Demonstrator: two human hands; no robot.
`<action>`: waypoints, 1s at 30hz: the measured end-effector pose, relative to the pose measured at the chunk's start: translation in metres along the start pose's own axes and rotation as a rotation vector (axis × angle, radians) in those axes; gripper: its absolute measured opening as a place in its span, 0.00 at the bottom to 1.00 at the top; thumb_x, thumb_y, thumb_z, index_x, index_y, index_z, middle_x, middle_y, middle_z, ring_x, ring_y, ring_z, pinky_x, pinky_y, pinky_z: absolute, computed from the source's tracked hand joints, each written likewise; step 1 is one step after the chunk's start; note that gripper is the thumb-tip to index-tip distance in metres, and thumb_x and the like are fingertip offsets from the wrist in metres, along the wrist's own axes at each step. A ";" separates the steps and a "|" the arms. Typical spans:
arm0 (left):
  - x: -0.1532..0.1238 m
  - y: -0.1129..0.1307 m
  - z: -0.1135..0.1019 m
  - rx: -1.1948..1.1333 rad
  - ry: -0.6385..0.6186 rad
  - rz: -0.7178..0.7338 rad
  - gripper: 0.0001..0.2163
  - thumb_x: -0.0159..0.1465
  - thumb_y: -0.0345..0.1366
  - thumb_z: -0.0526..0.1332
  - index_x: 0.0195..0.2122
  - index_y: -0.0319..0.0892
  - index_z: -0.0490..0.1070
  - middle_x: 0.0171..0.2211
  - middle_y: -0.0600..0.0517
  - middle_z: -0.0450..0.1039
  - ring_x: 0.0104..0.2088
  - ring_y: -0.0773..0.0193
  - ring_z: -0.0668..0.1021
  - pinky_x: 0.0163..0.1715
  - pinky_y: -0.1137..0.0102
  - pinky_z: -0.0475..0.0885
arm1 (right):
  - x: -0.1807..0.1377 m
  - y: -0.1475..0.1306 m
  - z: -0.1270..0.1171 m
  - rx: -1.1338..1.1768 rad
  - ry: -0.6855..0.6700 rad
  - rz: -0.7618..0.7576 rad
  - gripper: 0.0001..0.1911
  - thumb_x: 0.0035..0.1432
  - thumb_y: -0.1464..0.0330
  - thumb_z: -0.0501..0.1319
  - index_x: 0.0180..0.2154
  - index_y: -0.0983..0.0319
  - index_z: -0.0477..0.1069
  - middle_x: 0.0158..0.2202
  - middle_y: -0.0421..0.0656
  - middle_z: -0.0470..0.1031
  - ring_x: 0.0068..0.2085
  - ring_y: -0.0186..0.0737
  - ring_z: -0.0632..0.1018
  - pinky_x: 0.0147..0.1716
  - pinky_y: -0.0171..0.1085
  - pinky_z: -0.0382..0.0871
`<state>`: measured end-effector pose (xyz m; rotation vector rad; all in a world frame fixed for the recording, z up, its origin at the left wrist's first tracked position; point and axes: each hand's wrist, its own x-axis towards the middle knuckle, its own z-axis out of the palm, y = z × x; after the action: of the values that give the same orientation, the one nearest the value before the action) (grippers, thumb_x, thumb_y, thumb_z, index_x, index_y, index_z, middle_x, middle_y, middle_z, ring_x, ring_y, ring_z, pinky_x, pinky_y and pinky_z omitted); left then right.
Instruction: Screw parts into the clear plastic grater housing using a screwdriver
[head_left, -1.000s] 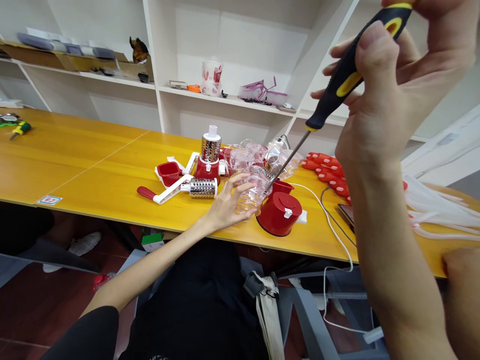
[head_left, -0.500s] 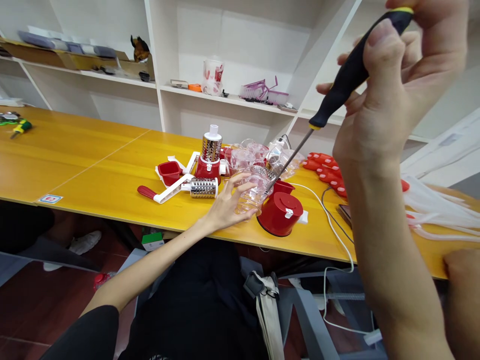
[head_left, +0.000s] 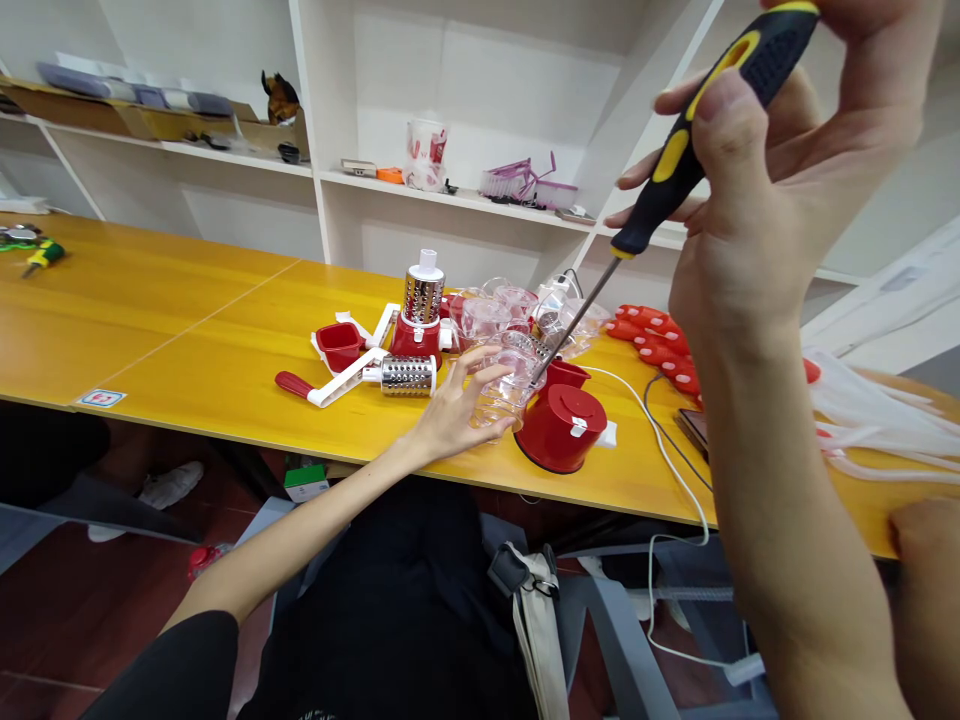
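Note:
My right hand (head_left: 757,200) is raised close to the camera, its fingers wrapped round the black and yellow handle of a long screwdriver (head_left: 679,150). The metal shaft slants down and its tip sits in a clear plastic housing (head_left: 510,385) mounted on a red suction base (head_left: 561,428). My left hand (head_left: 454,405) reaches across the yellow table (head_left: 187,350) and grips the side of that clear housing with curled fingers.
Behind the housing lie steel grater drums (head_left: 405,375), a red and white crank handle (head_left: 322,385), more clear housings (head_left: 487,315) and a row of red parts (head_left: 652,345). A white cable (head_left: 660,450) hangs over the table edge. White shelves (head_left: 450,150) stand behind. Clear bags (head_left: 877,420) lie at right.
The screwdriver handle has turned in my right fingers, so its yellow stripe now faces the camera. My left hand stays on the clear housing.

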<state>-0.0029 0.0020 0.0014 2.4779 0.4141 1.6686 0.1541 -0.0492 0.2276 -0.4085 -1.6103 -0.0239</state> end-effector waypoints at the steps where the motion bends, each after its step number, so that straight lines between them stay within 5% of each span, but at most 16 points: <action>1: 0.000 0.000 0.000 0.000 -0.002 -0.004 0.28 0.66 0.48 0.65 0.63 0.51 0.57 0.64 0.43 0.58 0.67 0.47 0.65 0.64 0.43 0.67 | 0.000 -0.001 0.000 -0.002 0.007 0.000 0.12 0.60 0.63 0.63 0.47 0.51 0.71 0.52 0.32 0.65 0.45 0.26 0.78 0.38 0.32 0.84; 30: 0.002 0.000 -0.001 0.000 0.003 0.010 0.28 0.65 0.48 0.65 0.63 0.49 0.58 0.63 0.42 0.59 0.67 0.47 0.65 0.65 0.43 0.66 | -0.001 0.004 -0.002 0.012 0.092 -0.039 0.09 0.61 0.64 0.63 0.45 0.49 0.73 0.50 0.33 0.67 0.46 0.27 0.78 0.34 0.28 0.82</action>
<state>-0.0029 0.0024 0.0030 2.4817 0.4028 1.6761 0.1574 -0.0459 0.2259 -0.3618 -1.5265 -0.0617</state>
